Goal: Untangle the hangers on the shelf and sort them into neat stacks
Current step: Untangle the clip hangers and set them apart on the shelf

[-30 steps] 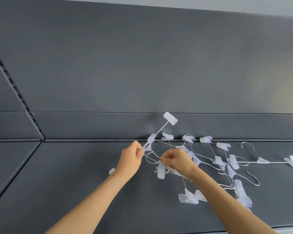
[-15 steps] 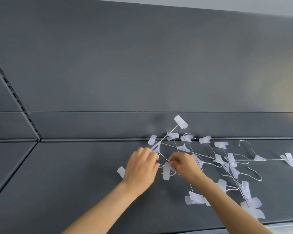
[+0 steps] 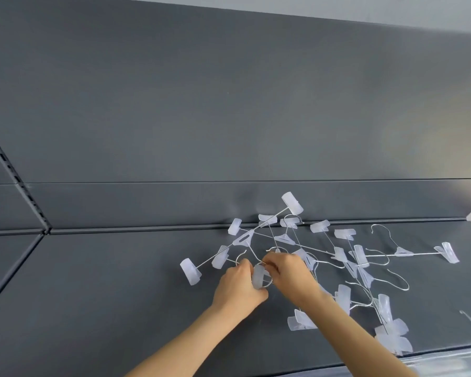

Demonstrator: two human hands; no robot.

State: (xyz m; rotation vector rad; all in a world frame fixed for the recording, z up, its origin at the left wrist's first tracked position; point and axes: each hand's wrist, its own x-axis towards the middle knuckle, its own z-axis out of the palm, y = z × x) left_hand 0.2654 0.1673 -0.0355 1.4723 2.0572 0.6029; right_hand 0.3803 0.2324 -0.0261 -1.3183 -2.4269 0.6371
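Two bare forearms reach up from the bottom edge and meet over the dark grey shelf (image 3: 106,300), where the hands work close together, nearly touching. Nearest the front edge, on the right, a cluster of frosted plastic clips (image 3: 392,336) lies piled on itself, and another clip pokes out from under the right forearm. The left hand (image 3: 238,288) has its fingers curled round one translucent clip (image 3: 258,277), which stands upright between the two hands. The right hand (image 3: 286,273) is bent over beside it, its fingertips pinching a thin wire (image 3: 256,257) just above that clip. Spreading right and back from the right hand is the tangle of hangers (image 3: 346,268): thin metal bars and hooks crossed over each other at many angles, each with pale clips at its ends, all lying on the right half of the shelf. One long hanger (image 3: 242,239) runs slantwise behind the hands, its near clip low on the left and its far clip raised against the low strip at the back. A single hanger (image 3: 400,251) lies at the right fringe of the tangle, with its hook pointing toward the back. Behind the shelf a plain grey back panel (image 3: 201,104) rises, a slotted upright (image 3: 17,180) runs down its left side, and a band of pale wall (image 3: 337,6) shows above it.
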